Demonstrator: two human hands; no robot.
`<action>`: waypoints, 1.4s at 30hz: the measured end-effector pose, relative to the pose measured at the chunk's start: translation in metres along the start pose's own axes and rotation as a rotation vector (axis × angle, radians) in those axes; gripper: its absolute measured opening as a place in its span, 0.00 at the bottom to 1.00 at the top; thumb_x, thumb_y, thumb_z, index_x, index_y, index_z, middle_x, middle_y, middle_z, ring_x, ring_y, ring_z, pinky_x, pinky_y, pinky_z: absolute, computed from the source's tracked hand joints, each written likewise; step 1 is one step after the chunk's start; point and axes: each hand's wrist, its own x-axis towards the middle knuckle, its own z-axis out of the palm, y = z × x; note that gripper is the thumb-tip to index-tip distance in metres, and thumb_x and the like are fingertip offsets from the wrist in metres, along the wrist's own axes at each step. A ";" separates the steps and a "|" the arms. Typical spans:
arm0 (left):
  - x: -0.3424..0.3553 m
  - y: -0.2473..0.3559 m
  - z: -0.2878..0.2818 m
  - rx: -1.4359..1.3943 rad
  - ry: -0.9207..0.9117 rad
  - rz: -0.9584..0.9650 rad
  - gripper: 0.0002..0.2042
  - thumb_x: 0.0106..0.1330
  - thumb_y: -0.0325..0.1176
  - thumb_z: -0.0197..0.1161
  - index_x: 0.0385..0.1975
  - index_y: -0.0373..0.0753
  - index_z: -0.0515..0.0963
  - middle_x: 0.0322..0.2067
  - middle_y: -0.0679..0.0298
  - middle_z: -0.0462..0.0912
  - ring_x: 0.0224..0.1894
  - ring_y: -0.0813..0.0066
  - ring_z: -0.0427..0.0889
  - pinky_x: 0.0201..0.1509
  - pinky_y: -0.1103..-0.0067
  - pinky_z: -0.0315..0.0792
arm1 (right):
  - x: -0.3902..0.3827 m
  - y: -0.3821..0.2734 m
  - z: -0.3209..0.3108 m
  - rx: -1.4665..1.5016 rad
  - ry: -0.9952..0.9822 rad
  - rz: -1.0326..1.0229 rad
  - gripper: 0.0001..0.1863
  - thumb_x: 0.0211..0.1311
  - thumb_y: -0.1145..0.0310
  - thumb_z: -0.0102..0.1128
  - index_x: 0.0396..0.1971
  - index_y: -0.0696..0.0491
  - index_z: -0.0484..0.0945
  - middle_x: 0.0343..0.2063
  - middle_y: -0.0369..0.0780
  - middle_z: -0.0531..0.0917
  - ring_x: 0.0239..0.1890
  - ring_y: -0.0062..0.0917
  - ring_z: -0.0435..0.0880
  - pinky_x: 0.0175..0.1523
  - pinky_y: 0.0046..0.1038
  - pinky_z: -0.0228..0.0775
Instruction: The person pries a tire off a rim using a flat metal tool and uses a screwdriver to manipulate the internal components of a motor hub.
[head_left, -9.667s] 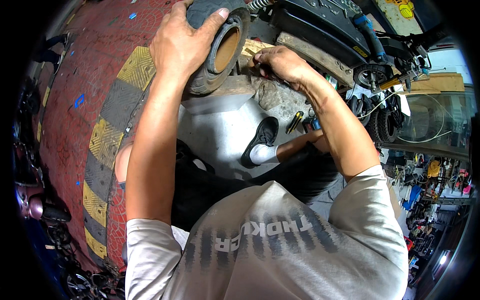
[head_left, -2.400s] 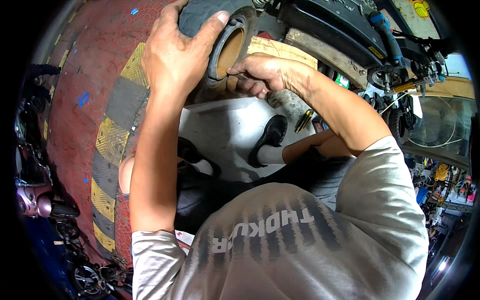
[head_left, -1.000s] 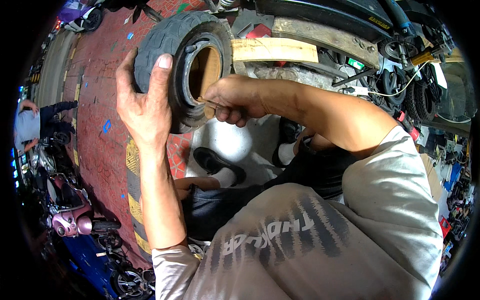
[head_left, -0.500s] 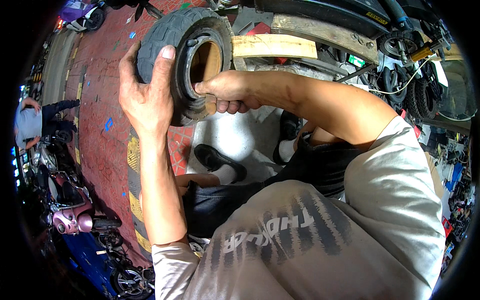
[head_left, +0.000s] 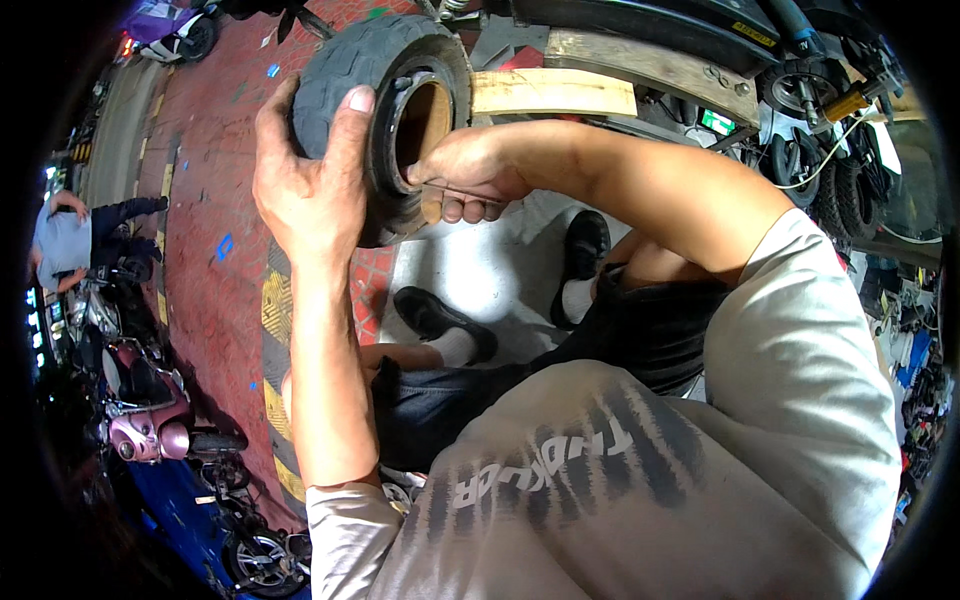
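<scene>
My left hand (head_left: 312, 200) grasped the black tyre (head_left: 345, 70); my right hand (head_left: 470, 172) curled at its inner rim (head_left: 389, 125), whether around anything, I could not discern.

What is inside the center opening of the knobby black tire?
The knobby black tire shows a brown inner wall and shadow in its opening; the right hand covers the lower part, hiding whatever lies behind it.
</scene>
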 end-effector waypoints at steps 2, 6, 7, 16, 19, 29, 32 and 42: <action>0.000 0.005 0.003 0.010 -0.007 0.007 0.36 0.64 0.53 0.78 0.62 0.31 0.79 0.52 0.44 0.88 0.55 0.52 0.88 0.62 0.66 0.79 | 0.000 0.002 -0.006 0.052 -0.062 0.002 0.24 0.81 0.45 0.48 0.39 0.52 0.80 0.23 0.35 0.78 0.17 0.20 0.73 0.22 0.29 0.61; -0.003 0.015 0.002 0.059 -0.019 -0.013 0.35 0.63 0.53 0.78 0.62 0.31 0.79 0.56 0.43 0.86 0.59 0.50 0.86 0.65 0.64 0.77 | 0.000 0.006 -0.008 0.177 -0.137 0.037 0.33 0.81 0.39 0.36 0.36 0.52 0.80 0.22 0.35 0.78 0.15 0.17 0.68 0.21 0.25 0.57; -0.003 0.017 0.000 0.065 -0.036 -0.045 0.35 0.64 0.52 0.78 0.63 0.31 0.79 0.57 0.42 0.85 0.61 0.49 0.85 0.67 0.63 0.75 | -0.003 0.003 -0.001 0.178 -0.089 0.069 0.36 0.81 0.37 0.31 0.35 0.51 0.80 0.19 0.33 0.76 0.12 0.15 0.62 0.19 0.23 0.50; -0.001 0.012 0.000 0.081 -0.032 0.004 0.37 0.64 0.53 0.77 0.63 0.30 0.78 0.57 0.42 0.85 0.61 0.48 0.85 0.67 0.63 0.75 | 0.013 0.015 -0.006 0.239 -0.254 0.104 0.34 0.82 0.40 0.33 0.26 0.48 0.77 0.14 0.31 0.72 0.11 0.14 0.57 0.17 0.21 0.44; -0.001 0.017 -0.001 0.115 -0.036 -0.007 0.37 0.63 0.54 0.78 0.63 0.30 0.79 0.57 0.42 0.85 0.60 0.48 0.85 0.66 0.63 0.76 | 0.009 0.012 -0.004 0.239 -0.242 0.099 0.33 0.82 0.41 0.33 0.26 0.48 0.77 0.15 0.31 0.72 0.12 0.14 0.58 0.17 0.22 0.44; -0.002 0.017 0.004 0.096 -0.023 0.018 0.37 0.63 0.54 0.78 0.62 0.31 0.79 0.55 0.43 0.86 0.59 0.49 0.86 0.65 0.63 0.77 | 0.009 0.012 -0.014 0.245 -0.339 0.099 0.29 0.83 0.44 0.33 0.21 0.43 0.67 0.15 0.27 0.66 0.12 0.11 0.56 0.17 0.19 0.41; -0.003 0.017 0.004 0.093 -0.024 0.014 0.36 0.62 0.53 0.79 0.62 0.31 0.79 0.55 0.43 0.86 0.58 0.49 0.86 0.65 0.63 0.77 | 0.010 0.015 -0.015 0.317 -0.395 0.099 0.27 0.83 0.45 0.34 0.20 0.41 0.63 0.14 0.25 0.63 0.11 0.09 0.56 0.15 0.17 0.40; -0.003 0.019 0.004 0.041 -0.031 -0.036 0.37 0.61 0.53 0.80 0.62 0.30 0.79 0.54 0.43 0.86 0.57 0.49 0.86 0.64 0.63 0.78 | 0.004 0.016 -0.012 0.349 -0.367 0.089 0.29 0.84 0.47 0.33 0.18 0.41 0.62 0.11 0.24 0.60 0.10 0.08 0.55 0.13 0.15 0.39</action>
